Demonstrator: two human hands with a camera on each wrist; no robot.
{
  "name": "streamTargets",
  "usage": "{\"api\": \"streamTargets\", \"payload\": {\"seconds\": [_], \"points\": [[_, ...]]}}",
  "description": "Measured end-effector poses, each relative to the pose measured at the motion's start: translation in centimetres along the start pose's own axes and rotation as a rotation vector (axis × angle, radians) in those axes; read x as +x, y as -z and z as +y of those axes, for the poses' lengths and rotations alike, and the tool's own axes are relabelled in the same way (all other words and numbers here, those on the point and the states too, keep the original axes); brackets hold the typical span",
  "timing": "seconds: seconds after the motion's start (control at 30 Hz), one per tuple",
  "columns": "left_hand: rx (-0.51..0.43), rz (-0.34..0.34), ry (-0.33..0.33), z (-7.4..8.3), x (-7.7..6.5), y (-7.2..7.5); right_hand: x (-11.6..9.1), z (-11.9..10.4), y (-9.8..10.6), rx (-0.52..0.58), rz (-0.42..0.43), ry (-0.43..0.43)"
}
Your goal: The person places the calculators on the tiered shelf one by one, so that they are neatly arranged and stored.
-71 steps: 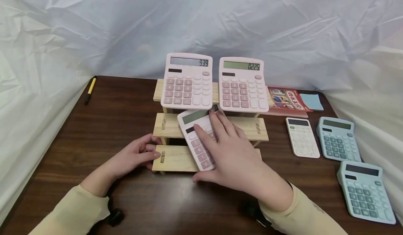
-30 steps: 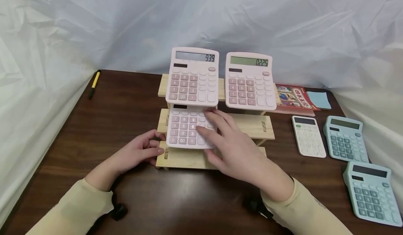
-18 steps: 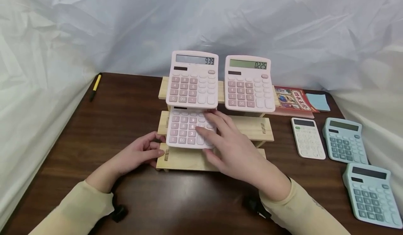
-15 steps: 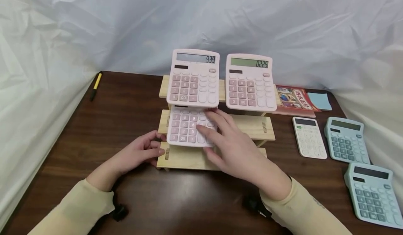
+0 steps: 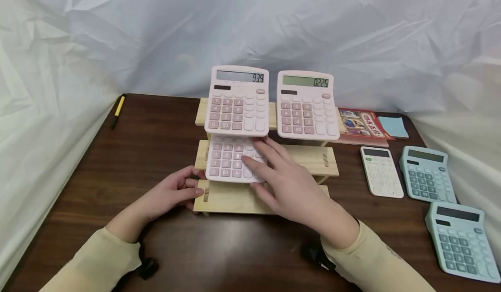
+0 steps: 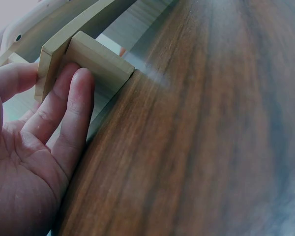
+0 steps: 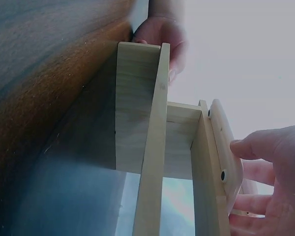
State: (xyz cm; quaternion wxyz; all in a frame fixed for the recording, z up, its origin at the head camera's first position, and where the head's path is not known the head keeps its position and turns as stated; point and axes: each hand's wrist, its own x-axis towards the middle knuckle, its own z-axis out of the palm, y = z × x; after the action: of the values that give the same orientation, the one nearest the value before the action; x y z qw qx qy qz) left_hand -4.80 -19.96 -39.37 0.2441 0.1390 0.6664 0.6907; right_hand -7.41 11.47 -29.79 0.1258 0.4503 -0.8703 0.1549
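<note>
A three-step wooden display stand point(image 5: 238, 200) sits mid-table. At its left, my left hand point(image 5: 170, 193) holds the bottom step's end. In the left wrist view the thumb lies on the board point(image 6: 50, 64) and fingertips touch the leg beneath. A pink calculator point(image 5: 226, 159) rests on the middle step's left half, its screen hidden behind the top-step calculator. My right hand point(image 5: 295, 187) holds it on its right side, fingers on the keys and right edge, thumb at the bottom edge. In the right wrist view that thumb touches the calculator's edge point(image 7: 232, 157).
Two pink calculators, left point(image 5: 237, 101) and right point(image 5: 307, 105), lean on the top step. To the right lie a white calculator point(image 5: 381, 172), two blue calculators point(image 5: 426, 174), a red booklet point(image 5: 364, 124) and blue paper point(image 5: 393, 127). A yellow-black pen point(image 5: 118, 111) lies far left.
The pink calculator, tilted across the lower two steps 2.4 s ago, went up-left and straightened on the middle step with my right hand. My left hand stayed. Hardly anything moved in the last second.
</note>
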Motion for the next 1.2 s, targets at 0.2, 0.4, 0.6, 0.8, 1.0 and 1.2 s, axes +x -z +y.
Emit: {"api": "streamTargets", "payload": {"seconds": [0.2, 0.4, 0.6, 0.8, 1.0, 1.2], "points": [[-0.010, 0.003, -0.001, -0.3, -0.2, -0.2, -0.7, -0.1, 0.4, -0.013, -0.028, 0.033], [-0.007, -0.005, 0.007, -0.2, -0.2, -0.2, -2.9, 0.7, 0.8, 0.022, -0.053, 0.043], [0.000, -0.001, 0.009, -0.3, -0.3, -0.2, -4.5, 2.1, 1.4, 0.004, -0.084, 0.062], [0.000, -0.012, 0.008, -0.4, -0.1, -0.2, -6.5, 3.8, 2.9, 0.006, -0.167, 0.048], [0.010, -0.004, -0.016, -0.3, -0.1, 0.0, -7.8, 5.4, 4.9, 0.019, -0.178, -0.029], [0.009, -0.010, -0.023, -0.3, -0.1, 0.0, -8.3, 6.9, 6.0, 0.025, -0.168, -0.090]]}}
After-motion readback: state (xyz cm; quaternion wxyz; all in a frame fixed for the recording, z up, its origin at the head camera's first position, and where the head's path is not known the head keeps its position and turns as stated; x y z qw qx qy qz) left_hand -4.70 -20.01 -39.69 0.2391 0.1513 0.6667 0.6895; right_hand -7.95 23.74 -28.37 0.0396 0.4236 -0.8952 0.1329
